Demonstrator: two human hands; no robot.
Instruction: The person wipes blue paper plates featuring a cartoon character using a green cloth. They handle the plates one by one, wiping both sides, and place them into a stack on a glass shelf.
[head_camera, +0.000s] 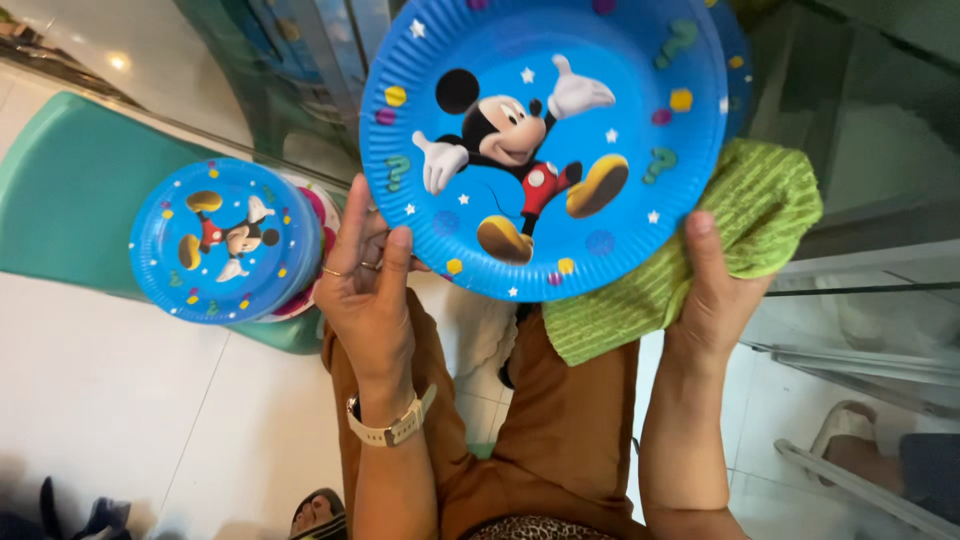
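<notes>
Leftmost, a stack of blue paper plates (225, 240) with a cartoon print rests on the right end of a green seat (70, 180); a pink-edged plate peeks from beneath, so the count is unclear, at least two. Just right of it, the left hand (368, 290), wearing rings and a pale wristwatch (392, 425), grips the lower left rim of one raised blue plate (545, 140), thumb laid up against the rim. That plate is round, tilted face-on to the camera, above the lap. Further right, the right hand (715, 290) holds the plate's lower right rim, its grip also pinning one green ribbed cloth (700, 260) behind the plate. Both hands sit equally close.
</notes>
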